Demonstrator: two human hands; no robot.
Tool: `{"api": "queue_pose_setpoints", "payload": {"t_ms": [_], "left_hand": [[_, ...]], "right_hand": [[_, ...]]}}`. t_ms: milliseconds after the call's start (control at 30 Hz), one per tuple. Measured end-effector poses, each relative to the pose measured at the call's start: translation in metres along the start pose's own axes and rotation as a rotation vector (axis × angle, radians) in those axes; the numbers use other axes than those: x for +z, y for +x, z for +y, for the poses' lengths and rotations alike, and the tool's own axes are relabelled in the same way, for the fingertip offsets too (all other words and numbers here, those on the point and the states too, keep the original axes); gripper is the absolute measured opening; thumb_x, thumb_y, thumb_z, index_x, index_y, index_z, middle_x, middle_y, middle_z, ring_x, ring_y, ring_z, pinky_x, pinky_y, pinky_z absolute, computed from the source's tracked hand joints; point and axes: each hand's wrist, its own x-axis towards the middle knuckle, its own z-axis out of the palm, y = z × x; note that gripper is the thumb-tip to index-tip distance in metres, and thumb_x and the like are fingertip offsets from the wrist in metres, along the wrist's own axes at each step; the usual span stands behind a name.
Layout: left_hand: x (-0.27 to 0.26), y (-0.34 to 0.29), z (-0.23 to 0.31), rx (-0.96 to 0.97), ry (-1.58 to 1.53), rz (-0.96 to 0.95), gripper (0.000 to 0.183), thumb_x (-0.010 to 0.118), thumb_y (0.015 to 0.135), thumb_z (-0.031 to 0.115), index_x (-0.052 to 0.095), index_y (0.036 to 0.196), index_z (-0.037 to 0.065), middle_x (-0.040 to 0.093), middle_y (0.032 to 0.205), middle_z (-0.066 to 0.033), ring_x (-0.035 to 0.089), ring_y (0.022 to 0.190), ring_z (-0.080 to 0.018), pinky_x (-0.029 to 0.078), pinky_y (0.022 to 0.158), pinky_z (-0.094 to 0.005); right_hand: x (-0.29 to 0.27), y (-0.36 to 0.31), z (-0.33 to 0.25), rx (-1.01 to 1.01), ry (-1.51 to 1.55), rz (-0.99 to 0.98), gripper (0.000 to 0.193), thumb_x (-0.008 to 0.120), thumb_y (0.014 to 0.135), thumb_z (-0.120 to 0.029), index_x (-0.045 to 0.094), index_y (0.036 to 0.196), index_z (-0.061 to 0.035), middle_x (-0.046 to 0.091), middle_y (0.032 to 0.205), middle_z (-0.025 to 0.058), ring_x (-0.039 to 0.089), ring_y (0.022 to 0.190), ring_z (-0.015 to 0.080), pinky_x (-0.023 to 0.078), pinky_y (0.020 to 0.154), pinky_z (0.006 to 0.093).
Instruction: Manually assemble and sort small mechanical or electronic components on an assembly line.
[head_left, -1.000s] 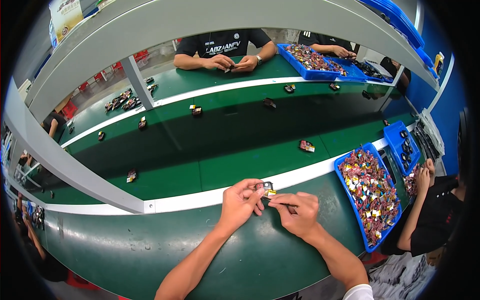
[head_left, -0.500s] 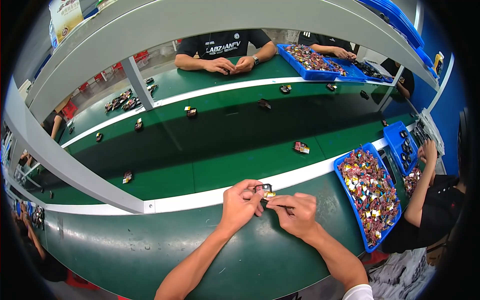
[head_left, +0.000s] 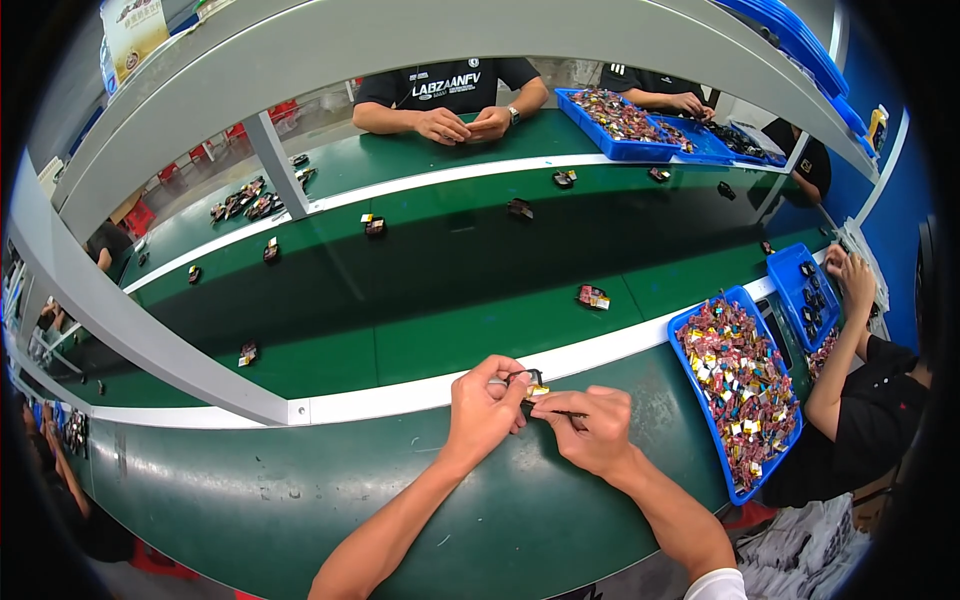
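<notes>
Both hands meet over the near edge of the dark green tabletop [head_left: 300, 500], just short of the white strip [head_left: 400, 400] that runs along the green conveyor belt [head_left: 450, 300]. The left hand [head_left: 485, 405] has its grip closed around a small black part with a gold-coloured metal piece [head_left: 531, 384], thumb and fingers curled tight on it. The right hand [head_left: 595, 428] pinches a thin dark rod-like tool [head_left: 560, 412] in a narrow grip, its tip touching the small part, so the part sits between the two hands, held just above the tabletop. To the right, near the right forearm, lies a blue plastic tray [head_left: 700, 400] heaped with small red, gold and silver pieces. On the belt beyond the hands lies a small dark and red assembled piece [head_left: 592, 296], well apart from them, with more such pieces scattered farther along. Across the belt another person's hands [head_left: 462, 125] rest together on the far tabletop.
</notes>
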Motion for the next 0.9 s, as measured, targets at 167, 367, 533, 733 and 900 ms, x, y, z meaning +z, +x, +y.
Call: {"api": "queue_pose_setpoints", "payload": {"t_ms": [167, 367, 533, 733, 900], "left_hand": [[0.0007, -0.0001, -0.0017, 0.036, -0.033, -0.025, 0.016, 0.062, 0.100, 0.011, 0.062, 0.104, -0.005, 0.067, 0.071, -0.0096, 0.063, 0.054, -0.0129, 0.049, 0.046, -0.0263], [-0.0054, 0.0028, -0.0023, 0.031, -0.034, -0.102, 0.012, 0.061, 0.098, 0.005, 0.062, 0.104, -0.006, 0.068, 0.083, -0.0105, 0.065, 0.054, -0.0141, 0.052, 0.045, -0.0269], [-0.0086, 0.0052, -0.0018, -0.002, -0.091, -0.150, 0.014, 0.060, 0.099, 0.003, 0.060, 0.109, -0.006, 0.066, 0.083, -0.0116, 0.066, 0.057, -0.0161, 0.054, 0.048, -0.0274], [-0.0045, 0.0026, -0.0006, -0.006, -0.017, -0.102, 0.012, 0.058, 0.097, -0.003, 0.060, 0.108, -0.007, 0.066, 0.083, -0.0122, 0.066, 0.056, -0.0160, 0.054, 0.048, -0.0278], [-0.0027, 0.0055, -0.0013, -0.009, 0.008, -0.077, 0.009, 0.061, 0.095, -0.003, 0.062, 0.103, -0.007, 0.066, 0.089, -0.0118, 0.066, 0.056, -0.0157, 0.054, 0.045, -0.0287]], "right_hand": [[0.0005, -0.0007, 0.0020, 0.003, 0.004, 0.011, 0.013, 0.079, 0.075, 0.001, 0.073, 0.079, -0.0100, 0.077, 0.078, 0.0007, 0.059, 0.047, 0.0097, 0.031, 0.045, 0.0260], [-0.0007, -0.0013, 0.0028, 0.009, 0.000, 0.009, 0.012, 0.080, 0.076, 0.000, 0.073, 0.078, -0.0095, 0.077, 0.078, 0.0009, 0.058, 0.046, 0.0091, 0.031, 0.045, 0.0259], [-0.0014, -0.0009, 0.0027, 0.014, -0.002, 0.004, 0.012, 0.079, 0.076, 0.000, 0.073, 0.078, -0.0096, 0.077, 0.078, 0.0006, 0.057, 0.046, 0.0088, 0.031, 0.045, 0.0261], [-0.0006, 0.0001, 0.0008, -0.002, 0.000, 0.008, 0.013, 0.079, 0.075, 0.001, 0.073, 0.079, -0.0100, 0.077, 0.079, 0.0004, 0.056, 0.045, 0.0093, 0.031, 0.045, 0.0258], [-0.0016, -0.0006, 0.0013, -0.025, -0.011, 0.013, 0.016, 0.081, 0.074, 0.001, 0.072, 0.082, -0.0091, 0.077, 0.080, 0.0023, 0.061, 0.049, 0.0131, 0.035, 0.045, 0.0257]]}}
